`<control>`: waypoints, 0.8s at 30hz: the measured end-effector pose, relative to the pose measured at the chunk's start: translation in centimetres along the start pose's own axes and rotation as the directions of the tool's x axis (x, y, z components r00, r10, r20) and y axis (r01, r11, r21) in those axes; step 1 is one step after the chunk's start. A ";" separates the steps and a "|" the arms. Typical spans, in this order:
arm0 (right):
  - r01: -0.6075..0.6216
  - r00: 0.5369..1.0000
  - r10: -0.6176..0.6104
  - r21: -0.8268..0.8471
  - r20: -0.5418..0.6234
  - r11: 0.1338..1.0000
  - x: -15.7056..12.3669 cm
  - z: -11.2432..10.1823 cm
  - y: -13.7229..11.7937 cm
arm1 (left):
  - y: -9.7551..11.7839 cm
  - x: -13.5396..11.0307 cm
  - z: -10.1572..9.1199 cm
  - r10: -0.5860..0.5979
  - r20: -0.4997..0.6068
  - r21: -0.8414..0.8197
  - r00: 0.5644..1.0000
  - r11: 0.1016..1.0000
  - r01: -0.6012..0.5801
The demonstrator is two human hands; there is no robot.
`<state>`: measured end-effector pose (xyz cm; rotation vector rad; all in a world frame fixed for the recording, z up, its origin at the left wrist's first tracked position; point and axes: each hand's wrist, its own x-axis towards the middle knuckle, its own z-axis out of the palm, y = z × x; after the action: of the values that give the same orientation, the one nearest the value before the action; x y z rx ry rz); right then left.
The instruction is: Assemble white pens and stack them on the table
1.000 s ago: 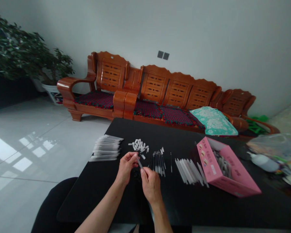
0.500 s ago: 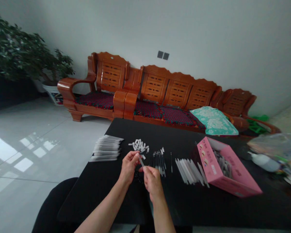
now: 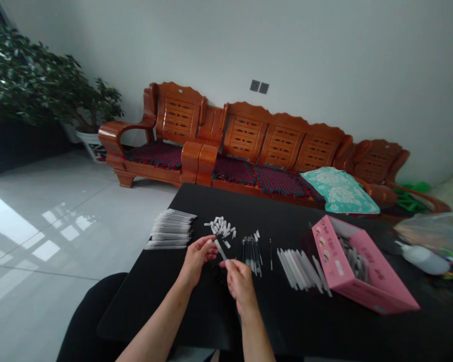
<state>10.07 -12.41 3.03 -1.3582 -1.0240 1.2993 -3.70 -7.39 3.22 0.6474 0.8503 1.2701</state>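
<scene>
Both hands meet over the near middle of a black table [image 3: 324,327]. My left hand [image 3: 196,257] and my right hand [image 3: 240,281] are closed on the two ends of a thin white pen tube [image 3: 220,249], which slants between them. Small dark parts [image 3: 219,274] lie on the table just under the hands. Behind the hands sit a heap of small white caps [image 3: 222,227], a bundle of dark refills [image 3: 251,248], a stack of clear tubes [image 3: 169,230] at the left and a row of white tubes [image 3: 300,261] at the right.
An open pink box [image 3: 362,271] with more pen parts lies at the right, with a white bottle [image 3: 423,252] and plastic bags [image 3: 434,226] beyond it. A wooden sofa [image 3: 272,146] lines the far wall. A potted plant [image 3: 41,80] stands at the left on a tiled floor.
The hands have stayed together on the tube, which now tilts a little more. The view has shifted slightly, so everything sits a bit further right and lower.
</scene>
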 end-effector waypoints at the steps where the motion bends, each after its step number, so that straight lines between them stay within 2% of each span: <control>1: -0.001 1.000 0.001 0.005 -0.004 1.000 0.0 0.0 0.0 | 0.0 -0.1 0.1 -0.013 0.004 -0.001 1.000 1.000 0.013; 8: -0.007 0.999 0.009 -0.048 0.046 0.999 -0.3 0.1 -0.3 | -0.2 -0.5 0.1 -0.008 -0.014 0.049 1.000 0.999 0.008; 11: -0.033 0.999 0.034 -0.039 0.020 0.999 -0.5 -0.2 -0.5 | 1.3 0.0 -1.3 0.050 -0.052 0.074 0.997 0.996 -0.046; 13: -0.047 0.999 0.046 -0.019 -0.012 0.999 -0.5 -0.6 -0.5 | 2.8 0.7 -3.0 0.155 -0.126 0.086 0.980 0.986 -0.145; 15: -0.038 0.999 0.038 -0.010 -0.033 0.999 -0.5 -1.1 -0.6 | 4.5 1.5 -5.2 0.276 -0.254 0.135 0.927 0.959 -0.249; 17: -0.016 0.999 0.015 -0.006 -0.045 1.000 -0.5 -1.5 -0.5 | 5.9 2.4 -7.7 0.385 -0.395 0.201 0.834 0.922 -0.330; 18: -0.006 0.999 0.006 -0.004 -0.049 1.000 -0.5 -1.7 -0.5 | 6.4 2.8 -8.8 0.430 -0.446 0.240 0.785 0.902 -0.358; 20: 0.003 0.998 -0.003 0.000 -0.058 1.000 -0.5 -2.1 -0.4 | 6.9 3.4 -10.9 0.473 -0.506 0.307 0.721 0.880 -0.362; 22: -0.008 0.998 0.008 -0.003 -0.069 1.000 -0.4 -2.4 -0.2 | 6.9 3.9 -12.4 0.486 -0.534 0.358 0.692 0.871 -0.337; 24: -0.022 0.996 0.021 -0.008 -0.085 1.000 -0.3 -2.7 0.1 | 6.6 4.1 -13.3 0.481 -0.548 0.390 0.685 0.871 -0.299</control>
<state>12.76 -12.95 2.94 -1.4228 -0.9604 1.2431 -18.12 -2.61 0.53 0.6441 1.5289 1.8401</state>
